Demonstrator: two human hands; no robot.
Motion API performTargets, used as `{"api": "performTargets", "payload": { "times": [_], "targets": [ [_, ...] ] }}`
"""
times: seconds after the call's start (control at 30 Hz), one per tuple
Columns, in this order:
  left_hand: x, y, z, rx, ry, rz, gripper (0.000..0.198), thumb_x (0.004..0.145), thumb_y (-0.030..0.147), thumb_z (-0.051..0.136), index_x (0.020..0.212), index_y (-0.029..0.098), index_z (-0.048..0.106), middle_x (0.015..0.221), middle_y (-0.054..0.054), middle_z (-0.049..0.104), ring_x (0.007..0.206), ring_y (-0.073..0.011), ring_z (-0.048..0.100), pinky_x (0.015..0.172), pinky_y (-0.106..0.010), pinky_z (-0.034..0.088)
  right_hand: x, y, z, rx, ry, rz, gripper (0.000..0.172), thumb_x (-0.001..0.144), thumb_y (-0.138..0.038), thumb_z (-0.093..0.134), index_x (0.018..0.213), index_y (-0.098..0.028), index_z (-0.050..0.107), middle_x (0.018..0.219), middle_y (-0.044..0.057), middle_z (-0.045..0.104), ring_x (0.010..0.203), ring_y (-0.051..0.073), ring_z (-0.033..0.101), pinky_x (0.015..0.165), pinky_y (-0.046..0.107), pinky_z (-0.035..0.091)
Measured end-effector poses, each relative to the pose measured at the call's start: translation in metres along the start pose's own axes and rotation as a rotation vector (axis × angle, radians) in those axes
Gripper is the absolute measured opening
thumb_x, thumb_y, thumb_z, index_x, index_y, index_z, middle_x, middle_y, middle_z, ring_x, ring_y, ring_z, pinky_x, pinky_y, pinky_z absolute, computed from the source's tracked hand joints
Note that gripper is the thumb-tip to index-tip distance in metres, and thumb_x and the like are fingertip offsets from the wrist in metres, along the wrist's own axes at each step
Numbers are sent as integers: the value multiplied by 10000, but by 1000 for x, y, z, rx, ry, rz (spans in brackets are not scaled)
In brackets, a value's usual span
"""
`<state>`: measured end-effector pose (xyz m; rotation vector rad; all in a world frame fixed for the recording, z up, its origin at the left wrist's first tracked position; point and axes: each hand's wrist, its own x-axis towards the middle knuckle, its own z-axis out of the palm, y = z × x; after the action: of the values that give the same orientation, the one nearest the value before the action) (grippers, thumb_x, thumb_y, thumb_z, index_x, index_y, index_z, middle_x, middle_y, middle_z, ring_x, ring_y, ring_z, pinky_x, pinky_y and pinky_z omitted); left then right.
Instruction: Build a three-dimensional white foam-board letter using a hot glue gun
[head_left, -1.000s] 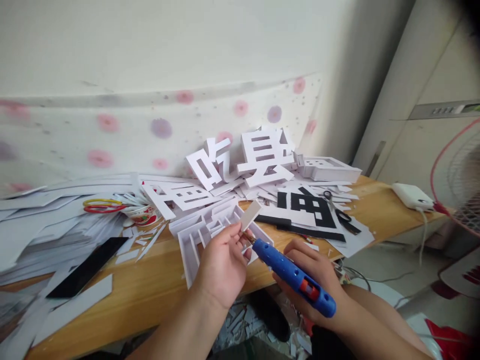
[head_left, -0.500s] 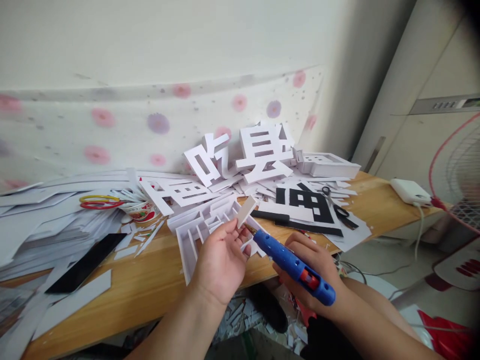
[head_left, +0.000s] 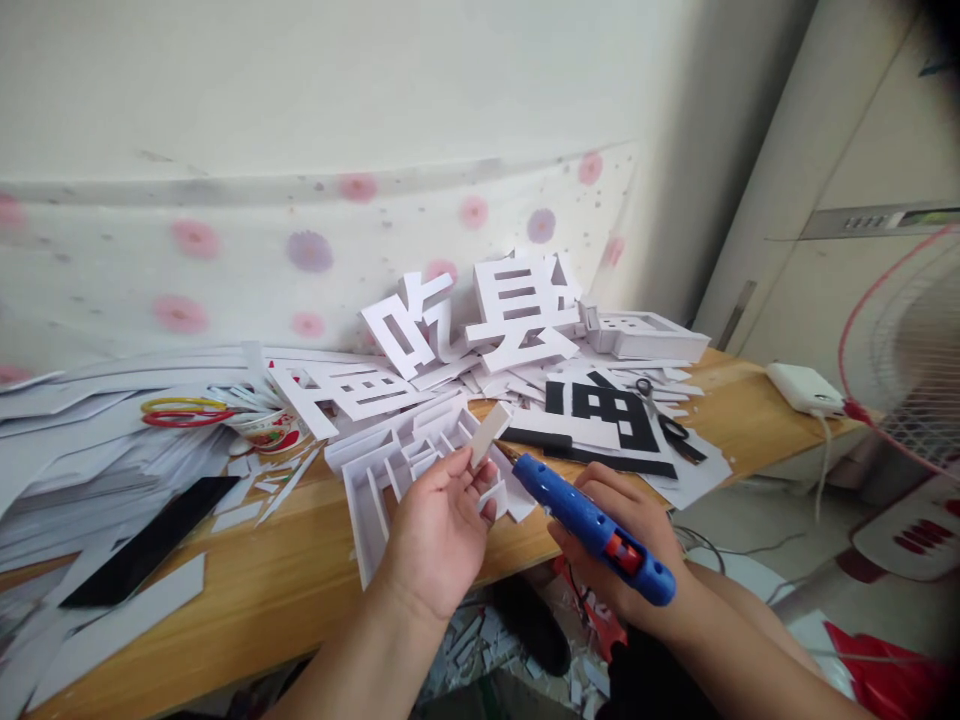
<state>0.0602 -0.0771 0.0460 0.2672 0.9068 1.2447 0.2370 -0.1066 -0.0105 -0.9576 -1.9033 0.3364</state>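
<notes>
wooden table [head_left: 255,585], white frame [head_left: 358,530] lying on it. blue glue gun [head_left: 581,515] in right hand [head_left: 634,515], fingers curled round it, grip partly hidden. left hand [head_left: 441,535] in front of frame, fingertips pinching small white strip [head_left: 490,433] near gun's tip.

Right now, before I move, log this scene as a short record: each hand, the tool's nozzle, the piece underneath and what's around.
Left hand: pinches a small white strip
Right hand: grips a blue hot glue gun
Nozzle: aimed toward the strip; contact unclear
Beneath left hand: compartmented white frame on a wooden table
Behind: white cut-out characters, floral sheet
Right side: black-handled scissors, red-rimmed fan
Left side: stacked white sheets, black strip
</notes>
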Motion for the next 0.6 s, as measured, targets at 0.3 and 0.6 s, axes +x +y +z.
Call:
{"api": "performTargets", "payload": {
  "times": [0.3,0.6],
  "targets": [
    [-5,0,-2,6,38,33,99,884,139,517,851,140,610,793,-19,602,687,-116,597,556,-247,440,0,0,-1,-75,71,15,188,833,-212,606,699,-215,474,710,-1,484,587,142,483,527,297,407],
    [-1,2,-7,32,26,118,96,841,104,540,860,145,625,836,-47,626,701,-124,592,567,-235,436,-1,-1,-4,-57,95,12,201,851,-214,578,692,-220,456,707,3,486,606,152,498,547,308,431]
  ]
}}
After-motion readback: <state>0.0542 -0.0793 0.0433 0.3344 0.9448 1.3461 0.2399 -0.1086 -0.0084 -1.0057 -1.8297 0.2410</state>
